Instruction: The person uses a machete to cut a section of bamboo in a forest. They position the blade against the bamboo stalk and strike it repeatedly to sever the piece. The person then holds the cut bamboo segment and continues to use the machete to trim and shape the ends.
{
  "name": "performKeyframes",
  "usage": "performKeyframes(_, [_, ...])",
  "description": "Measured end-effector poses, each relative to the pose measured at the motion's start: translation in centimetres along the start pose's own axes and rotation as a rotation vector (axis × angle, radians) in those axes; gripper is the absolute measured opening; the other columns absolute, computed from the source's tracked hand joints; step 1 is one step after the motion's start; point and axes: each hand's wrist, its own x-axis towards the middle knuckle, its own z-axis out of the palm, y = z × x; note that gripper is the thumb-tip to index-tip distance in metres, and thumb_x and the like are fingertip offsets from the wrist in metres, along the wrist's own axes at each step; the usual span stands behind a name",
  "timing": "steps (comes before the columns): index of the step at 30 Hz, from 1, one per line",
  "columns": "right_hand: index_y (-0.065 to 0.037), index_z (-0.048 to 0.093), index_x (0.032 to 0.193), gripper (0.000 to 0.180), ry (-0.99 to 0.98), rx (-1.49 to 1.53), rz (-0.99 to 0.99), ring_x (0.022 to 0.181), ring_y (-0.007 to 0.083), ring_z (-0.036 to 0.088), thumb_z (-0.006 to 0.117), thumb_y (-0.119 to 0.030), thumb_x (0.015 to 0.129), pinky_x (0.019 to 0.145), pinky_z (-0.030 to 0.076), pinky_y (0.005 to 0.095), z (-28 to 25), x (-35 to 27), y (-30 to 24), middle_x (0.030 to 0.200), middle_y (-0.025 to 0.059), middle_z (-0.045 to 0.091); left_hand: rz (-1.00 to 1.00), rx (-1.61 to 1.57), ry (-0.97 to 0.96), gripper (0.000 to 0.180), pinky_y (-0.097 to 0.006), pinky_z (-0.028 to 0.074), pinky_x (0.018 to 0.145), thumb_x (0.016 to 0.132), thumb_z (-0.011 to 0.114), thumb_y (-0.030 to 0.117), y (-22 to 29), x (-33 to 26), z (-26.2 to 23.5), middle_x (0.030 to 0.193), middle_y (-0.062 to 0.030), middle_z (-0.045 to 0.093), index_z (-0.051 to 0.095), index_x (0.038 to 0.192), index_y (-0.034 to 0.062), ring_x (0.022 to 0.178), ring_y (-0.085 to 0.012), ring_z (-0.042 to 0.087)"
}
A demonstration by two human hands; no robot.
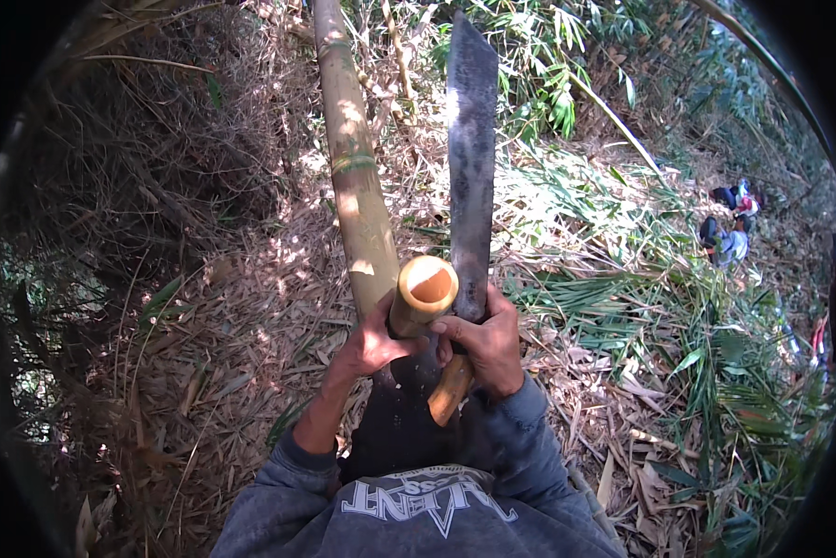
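1. Bamboo tube: short pc, yellow-tan, smooth outside; thick pale rim at the open end, hollow inside lit orange on one side, shaded on the other. It's mid-pic, in front of the person's body, just beside the knife.
2. Knife: long, wide, dark grey blade w/ blotchy marks, angled tip; curved wood handle, orange-brown.
3. L hand: closed round the tube's L side & lower part, thumb across the near side. Other fingers mostly hidden, so can't tell how tightly they're pressed together.
4. R hand: wrapped round the knife where blade meets handle; thumb bent across, tip pointing L twd the tube. Can't tell if thumb touches tube. Rest of fingers partly hidden.
5. Tube's open end faces up twd the cam, tipped slightly away from the body; long axis runs steeply, approx along the line of sight.
6. Knife's long axis runs approx up-down in view: tip away from the person, handle end back twd the shirt.
7. Long bamboo pole beyond L hand, slanting up-left; dry leaves on the ground.
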Motion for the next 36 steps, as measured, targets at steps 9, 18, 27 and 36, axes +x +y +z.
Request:
performKeyframes(9, [0.005, 0.051, 0.122, 0.052, -0.116, -0.001, -0.003, 0.052, 0.0103, 0.058, 0.073, 0.005, 0.075, 0.045, 0.047, 0.0233, 0.5, -3.6, 0.1, 0.080, 0.0065, 0.065, 0.308, 0.115, -0.015, 0.069, -0.034, 0.042, 0.101, 0.076, 0.077, 0.007, 2.1, -2.6, 2.1, 0.130, -0.0085, 0.051, 0.039, 0.134, 0.0050, 0.119, -0.0178, 0.051])
performKeyframes(18, [0.003, 0.053, 0.123, 0.049, -0.119, -0.051, -0.028, 0.051, 0.0070, 0.056, 0.073, 0.001, 0.078, 0.045, 0.045, 0.0215, 1.7, -5.3, -0.1, 0.078, 0.0041, 0.063, 0.135, -0.165, -0.073, 0.063, -0.030, 0.048, 0.092, 0.074, 0.077, 0.003, 3.4, -4.0, 3.0, 0.115, -0.0054, 0.056, 0.044, 0.128, 0.0027, 0.107, -0.0148, 0.056])
performKeyframes(27, [0.001, 0.057, 0.121, 0.044, 0.189, -0.359, -0.005, 0.047, 0.0062, 0.052, 0.073, -0.003, 0.080, 0.041, 0.041, 0.0208, -0.7, -7.5, 1.0, 0.069, 0.0004, 0.060, 0.072, -0.416, 0.002, 0.065, -0.039, 0.044, 0.100, 0.075, 0.076, 0.013, 3.6, -4.6, 4.0, 0.123, -0.0129, 0.055, 0.038, 0.126, 0.0015, 0.113, -0.0222, 0.056])
performKeyframes(36, [0.005, 0.054, 0.112, 0.042, 0.282, -0.117, 0.074, 0.045, 0.0142, 0.055, 0.075, -0.002, 0.076, 0.041, 0.045, 0.0256, -2.0, -9.9, 5.9, 0.063, 0.0058, 0.058, 0.085, -0.360, 0.082, 0.060, -0.036, 0.042, 0.101, 0.076, 0.076, 0.012, 2.2, -4.5, 4.7, 0.120, -0.0119, 0.059, 0.044, 0.126, 0.0029, 0.114, -0.0199, 0.055])
